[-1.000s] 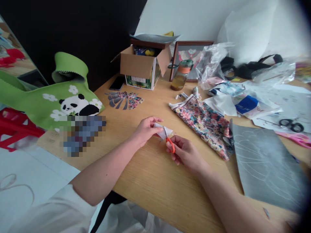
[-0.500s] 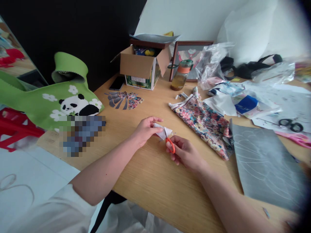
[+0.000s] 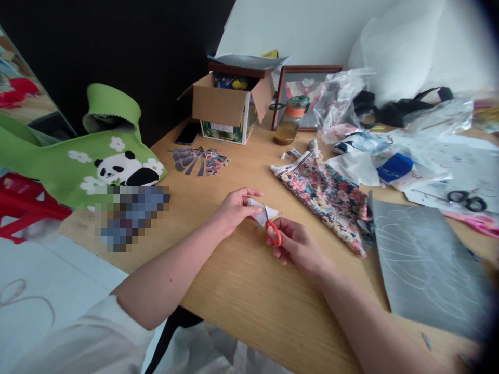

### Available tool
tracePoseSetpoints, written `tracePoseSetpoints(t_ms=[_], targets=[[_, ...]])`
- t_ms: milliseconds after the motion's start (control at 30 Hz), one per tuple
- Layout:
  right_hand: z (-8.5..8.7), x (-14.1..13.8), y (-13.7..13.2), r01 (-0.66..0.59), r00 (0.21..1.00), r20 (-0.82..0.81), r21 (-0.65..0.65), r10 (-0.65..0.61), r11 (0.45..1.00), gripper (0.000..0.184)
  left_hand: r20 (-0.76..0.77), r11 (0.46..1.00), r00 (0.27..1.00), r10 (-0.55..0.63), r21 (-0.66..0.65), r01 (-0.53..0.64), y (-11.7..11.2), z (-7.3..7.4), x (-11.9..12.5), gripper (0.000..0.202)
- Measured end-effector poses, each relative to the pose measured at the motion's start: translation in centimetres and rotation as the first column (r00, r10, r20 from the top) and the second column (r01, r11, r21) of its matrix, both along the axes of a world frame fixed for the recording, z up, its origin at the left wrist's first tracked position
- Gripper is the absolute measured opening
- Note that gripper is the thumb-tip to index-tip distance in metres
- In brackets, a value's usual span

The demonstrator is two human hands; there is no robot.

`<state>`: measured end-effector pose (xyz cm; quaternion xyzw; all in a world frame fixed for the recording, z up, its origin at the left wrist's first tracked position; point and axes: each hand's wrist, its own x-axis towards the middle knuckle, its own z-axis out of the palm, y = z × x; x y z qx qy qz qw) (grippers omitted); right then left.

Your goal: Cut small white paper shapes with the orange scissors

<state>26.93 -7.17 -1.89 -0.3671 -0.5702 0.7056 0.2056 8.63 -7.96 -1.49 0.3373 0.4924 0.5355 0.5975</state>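
My left hand (image 3: 237, 210) pinches a small whitish piece of fabric or paper (image 3: 258, 217) between thumb and fingers, just above the wooden table (image 3: 234, 275). In my right hand (image 3: 294, 241) are scissors with orange handles (image 3: 275, 234), fingers through the loops. Their blades lie across the whitish piece, close to my left thumb. To the right rests a folded floral cloth (image 3: 323, 197). Farther back on the left, several cut petal-shaped pieces (image 3: 200, 161), some grey and some floral, are laid out in a fan.
A green panda bag (image 3: 125, 166) and a blurred-out object (image 3: 134, 215) sit left. Behind are a phone (image 3: 187, 133), an open cardboard box (image 3: 220, 109) and a glass bottle (image 3: 288, 124). On the right lie a grey sheet with drawn lines (image 3: 421, 259) and black-handled scissors (image 3: 468, 200).
The whitish piece has shifted slightly, with more of it showing right of the blades. Both hands stay almost in place.
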Motion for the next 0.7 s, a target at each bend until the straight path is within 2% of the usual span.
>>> tracePoseSetpoints(t_ms=[700], targets=[[0.24,-0.14,-0.13,0.026,1.0,0.013,-0.011,-0.026,1.0,0.048,-0.004,1.0,1.0,0.009,-0.026,-0.009,-0.04,0.19,-0.06,0.04]])
